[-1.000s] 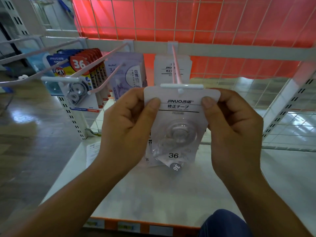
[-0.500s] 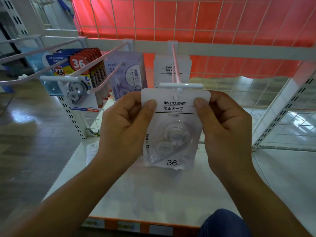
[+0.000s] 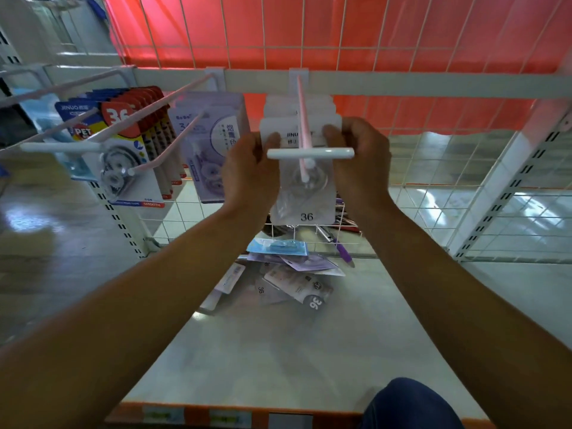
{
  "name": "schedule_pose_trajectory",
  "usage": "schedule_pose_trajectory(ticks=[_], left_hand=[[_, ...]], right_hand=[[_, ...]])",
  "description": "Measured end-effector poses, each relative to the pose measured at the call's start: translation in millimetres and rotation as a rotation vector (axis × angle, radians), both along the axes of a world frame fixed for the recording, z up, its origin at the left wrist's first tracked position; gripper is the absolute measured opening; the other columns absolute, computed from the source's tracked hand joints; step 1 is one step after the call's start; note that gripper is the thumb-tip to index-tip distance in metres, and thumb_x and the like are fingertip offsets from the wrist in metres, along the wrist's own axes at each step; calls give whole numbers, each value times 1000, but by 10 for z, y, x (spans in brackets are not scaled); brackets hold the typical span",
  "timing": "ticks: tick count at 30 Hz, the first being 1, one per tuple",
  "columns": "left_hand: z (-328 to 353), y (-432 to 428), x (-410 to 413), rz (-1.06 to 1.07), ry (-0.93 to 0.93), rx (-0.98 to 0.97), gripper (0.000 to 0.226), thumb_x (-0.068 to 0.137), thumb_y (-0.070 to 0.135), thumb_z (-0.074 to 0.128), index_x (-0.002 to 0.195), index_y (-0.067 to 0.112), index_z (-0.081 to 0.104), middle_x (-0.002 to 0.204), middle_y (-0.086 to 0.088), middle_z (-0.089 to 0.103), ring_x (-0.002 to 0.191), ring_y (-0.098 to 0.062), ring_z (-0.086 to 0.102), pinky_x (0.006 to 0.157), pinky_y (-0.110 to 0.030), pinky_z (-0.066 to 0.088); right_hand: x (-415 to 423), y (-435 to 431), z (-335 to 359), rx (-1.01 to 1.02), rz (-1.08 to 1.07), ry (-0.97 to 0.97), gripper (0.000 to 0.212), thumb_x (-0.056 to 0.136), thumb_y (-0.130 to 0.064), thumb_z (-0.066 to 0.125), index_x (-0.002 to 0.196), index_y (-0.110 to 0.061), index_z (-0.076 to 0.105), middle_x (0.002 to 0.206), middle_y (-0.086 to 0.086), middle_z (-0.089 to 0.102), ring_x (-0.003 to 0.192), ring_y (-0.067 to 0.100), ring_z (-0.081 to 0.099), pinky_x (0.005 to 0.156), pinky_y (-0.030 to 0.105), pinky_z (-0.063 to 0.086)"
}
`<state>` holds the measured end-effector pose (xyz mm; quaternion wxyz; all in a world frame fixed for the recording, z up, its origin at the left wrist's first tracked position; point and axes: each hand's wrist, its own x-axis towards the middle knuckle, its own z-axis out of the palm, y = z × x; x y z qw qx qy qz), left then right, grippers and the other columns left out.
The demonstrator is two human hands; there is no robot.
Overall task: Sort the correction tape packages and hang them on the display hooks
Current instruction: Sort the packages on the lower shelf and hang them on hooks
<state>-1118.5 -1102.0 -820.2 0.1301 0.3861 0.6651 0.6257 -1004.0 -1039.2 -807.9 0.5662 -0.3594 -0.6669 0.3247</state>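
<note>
Bare forearms (image 3: 161, 298), dark blue trouser knee (image 3: 408, 404)

Head-worn, down, seemingly close to hook (image 3: 302, 125)

white package (image 3: 301, 209) | pink hook (image 3: 301, 119) | red backing (image 3: 340, 29) | white grid (image 3: 266, 32)

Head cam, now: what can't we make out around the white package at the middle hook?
Hang hole of the white package: head view, hidden by the hook's cross bar.
Fingers of left hand and right hand: behind the package.
Packages behind it: count hidden by the front one.
Pile on the shelf: blurred, labels mostly unreadable.
</note>
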Motion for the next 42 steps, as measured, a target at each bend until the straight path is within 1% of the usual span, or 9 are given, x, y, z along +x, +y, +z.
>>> schedule_pose_trajectory(ticks=[2,5,9,14,22,25,32,37,42], left_hand=[[-29,131,-36,1,-69,24,19,97,12,47,100,2,63,80,8,50,67,-6,39,65,-13,35],[26,267,-9,56,-46,135,17,94,17,54,85,2,59,47,15,48,52,2,41,58,-25,33],[-88,407,-78,145,84,97,16,91,24,54,75,23,51,62,10,46,61,-5,45,60,-27,37],[-713,341,80,247,101,-14,28,99,32,43,94,8,56,79,2,51,74,-14,46,65,-28,33],[-1965,426,67,89,393,-580,31,92,7,51,122,2,54,123,-18,54,114,-28,48,84,-18,31],[-2190,484,-83,2,464,-852,38,89,9,51,127,6,52,129,-20,52,120,-33,46,99,-34,36],[-2394,628,-268,-72,423,-1088,37,85,12,53,122,13,58,126,-16,57,113,-33,54,96,-40,48],[-2451,615,-323,-7,171,-1013,35,94,25,41,123,13,58,124,-14,56,100,-28,56,82,-35,49],[-2205,474,-188,164,-411,-750,48,101,42,36,121,1,53,100,-12,57,84,-22,52,67,-30,43]], right_hand=[[-66,118,-17,16,-23,-37,22,89,-22,62,69,-27,53,58,-16,50,52,-11,46,53,9,29],[-133,260,-45,13,-36,-52,22,89,-23,62,69,-27,55,62,-16,54,55,-9,48,54,10,33],[-168,360,-129,45,-68,-29,11,87,-21,63,81,-13,64,63,-16,52,55,-10,48,55,8,31],[-72,385,-876,-44,-81,14,21,94,-23,53,82,-7,60,60,-11,54,54,-3,52,52,12,35],[-81,442,-2343,-255,24,-569,24,93,-8,49,113,-5,63,107,16,68,98,31,62,84,38,49],[-252,527,-2547,-193,93,-743,34,93,-8,45,126,-7,55,119,15,61,110,31,55,91,39,44],[-725,817,-2814,-38,165,-1076,52,92,-19,57,139,-16,36,149,5,36,139,24,27,108,41,29],[-693,718,-2838,74,121,-1045,24,96,-15,47,119,-11,52,119,6,59,111,23,50,90,35,42],[-610,247,-2733,96,133,-899,30,91,-3,47,119,-6,56,116,10,63,109,28,55,92,39,48]])
